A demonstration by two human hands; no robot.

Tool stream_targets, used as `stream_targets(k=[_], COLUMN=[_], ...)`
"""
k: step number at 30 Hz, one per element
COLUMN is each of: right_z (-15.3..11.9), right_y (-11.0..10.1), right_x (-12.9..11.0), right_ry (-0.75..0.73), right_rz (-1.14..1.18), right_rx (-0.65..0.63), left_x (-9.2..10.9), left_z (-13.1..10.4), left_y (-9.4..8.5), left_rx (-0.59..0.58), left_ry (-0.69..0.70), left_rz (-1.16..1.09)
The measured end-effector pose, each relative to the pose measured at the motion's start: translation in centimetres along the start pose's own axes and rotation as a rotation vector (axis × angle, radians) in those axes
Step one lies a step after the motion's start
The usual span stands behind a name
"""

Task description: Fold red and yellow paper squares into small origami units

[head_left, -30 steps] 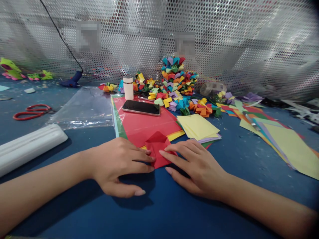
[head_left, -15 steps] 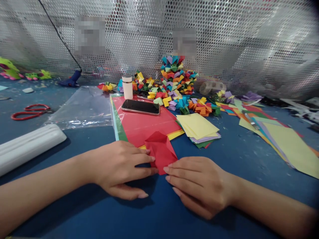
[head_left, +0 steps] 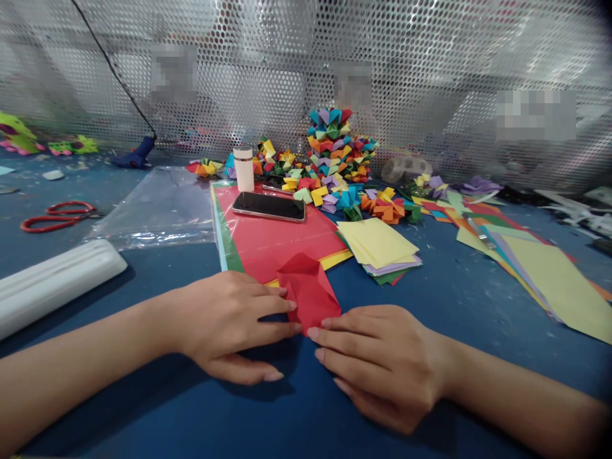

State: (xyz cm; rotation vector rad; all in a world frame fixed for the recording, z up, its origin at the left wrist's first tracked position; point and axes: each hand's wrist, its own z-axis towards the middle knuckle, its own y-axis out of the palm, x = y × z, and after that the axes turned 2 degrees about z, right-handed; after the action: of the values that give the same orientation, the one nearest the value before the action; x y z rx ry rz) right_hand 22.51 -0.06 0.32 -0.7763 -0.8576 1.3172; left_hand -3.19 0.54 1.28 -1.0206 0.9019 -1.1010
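Paper (head_left: 313,296) flanked by fingertips, its length pointing away from the person

At left, a long white case (head_left: 62,280) lies well apart from the left hand (head_left: 229,315). That hand is unclenched, fingers spread and thumb apart, with its tips on the paper's left edge. Next comes the folded red piece itself, flat on the blue table (head_left: 258,427), its peaked far end at the sheet stack (head_left: 282,245) and its long axis slanting slightly, near end to the right. The right hand (head_left: 392,363) is loosely flattened, fingers side by side, tips at the near right corner. Both hands touch the paper, so neither is clearly nearer; neither is closed around it. Farther right, pale yellow squares (head_left: 380,241) sit beyond the right hand, untouched.
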Motion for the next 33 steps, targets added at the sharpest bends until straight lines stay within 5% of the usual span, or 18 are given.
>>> stream_targets(k=[7, 18, 33], right_z=[0.23, 0.18, 0.29], right_y=[-0.21, 0.1, 0.02], right_x=[-0.04, 0.21, 0.7], right_ry=[0.035, 0.083, 0.239], right_rz=[0.026, 0.069, 0.021], right_rx=[-0.048, 0.119, 0.065], left_x=[0.04, -0.33, -0.45], left_z=[0.01, -0.16, -0.24], left_y=[-0.03, -0.06, -0.12], left_rx=[0.01, 0.012, 0.076], left_ry=[-0.006, -0.011, -0.028], left_rz=[-0.007, -0.097, -0.091])
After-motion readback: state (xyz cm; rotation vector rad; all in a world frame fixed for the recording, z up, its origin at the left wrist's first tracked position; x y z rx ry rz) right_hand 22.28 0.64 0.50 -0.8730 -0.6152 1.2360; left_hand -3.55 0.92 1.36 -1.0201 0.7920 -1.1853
